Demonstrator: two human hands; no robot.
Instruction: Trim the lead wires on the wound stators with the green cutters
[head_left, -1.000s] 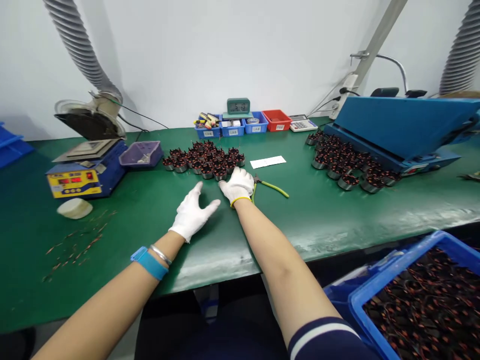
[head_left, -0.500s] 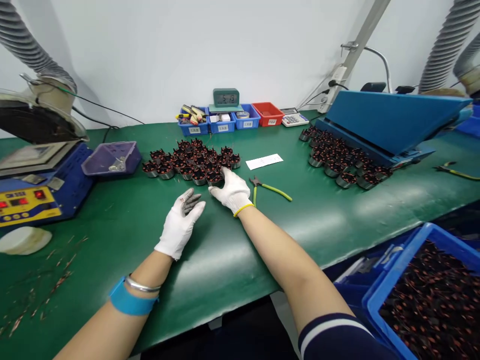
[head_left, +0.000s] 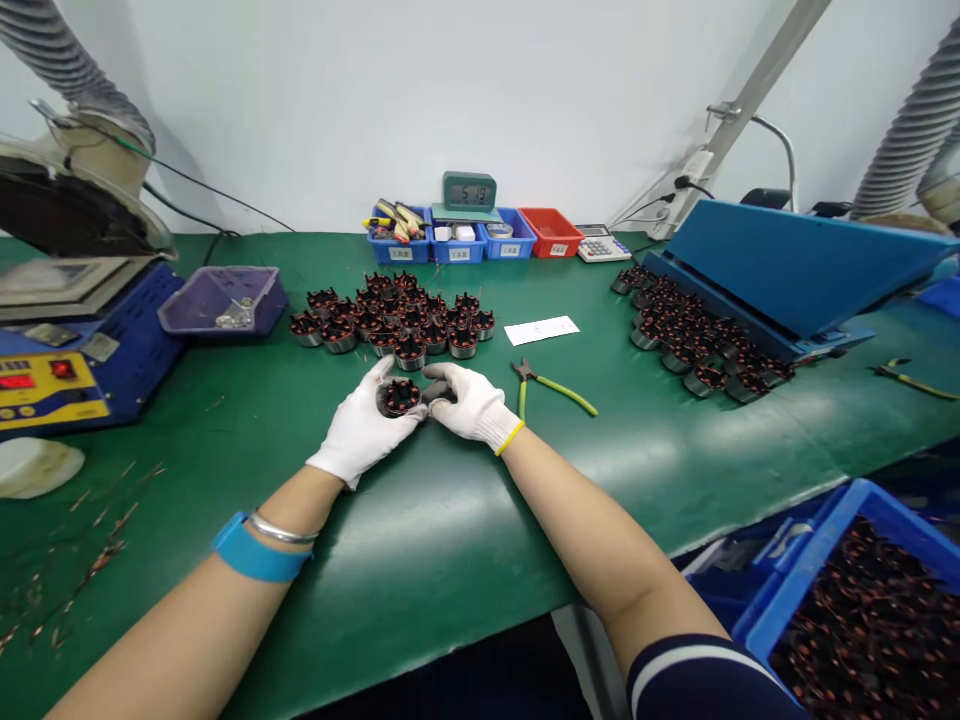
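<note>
A motor stator (head_left: 400,397) with copper windings and a dark rim is between my two white-gloved hands, low over the green table. My left hand (head_left: 366,420) wraps round it from the left, thumb at the near side and fingers at the far side. From the right, the bent fingertips of my right hand (head_left: 469,402) meet the stator's edge; their exact contact is partly hidden. Just beyond my hands stands a group of several similar stators (head_left: 411,350). Green-handled cutting pliers (head_left: 555,385) lie open to the right of my right hand.
A paper slip (head_left: 541,330) lies behind the pliers. More stators (head_left: 679,355) stand beside a blue machine (head_left: 795,260). At left are a purple bin (head_left: 262,305), a blue-yellow device (head_left: 52,390) and wire scraps (head_left: 105,555). A blue crate (head_left: 795,590) is at lower right.
My right hand has drawn a stator from the near edge of the group toward me. My left hand, open before, has closed round it. The view has shifted slightly.
</note>
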